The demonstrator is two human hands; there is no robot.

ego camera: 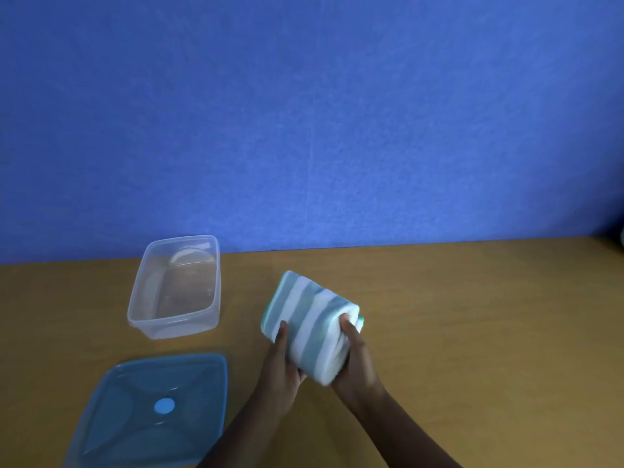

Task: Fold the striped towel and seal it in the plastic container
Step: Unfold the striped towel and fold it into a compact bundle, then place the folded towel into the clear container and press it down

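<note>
The striped towel (309, 315), teal and white, is folded into a thick bundle near the middle of the wooden table (472, 332). My left hand (282, 363) grips its left near side and my right hand (354, 356) grips its right near side, so the bundle is pressed between them. The clear plastic container (175, 288) stands open and empty to the left of the towel, apart from it. Its blue lid (152, 410) lies flat on the table in front of the container, at the lower left.
A blue fabric wall (304, 113) rises straight behind the table's far edge. A dark object (620, 238) shows at the far right edge of the view. Bare tabletop stretches to the right of my hands.
</note>
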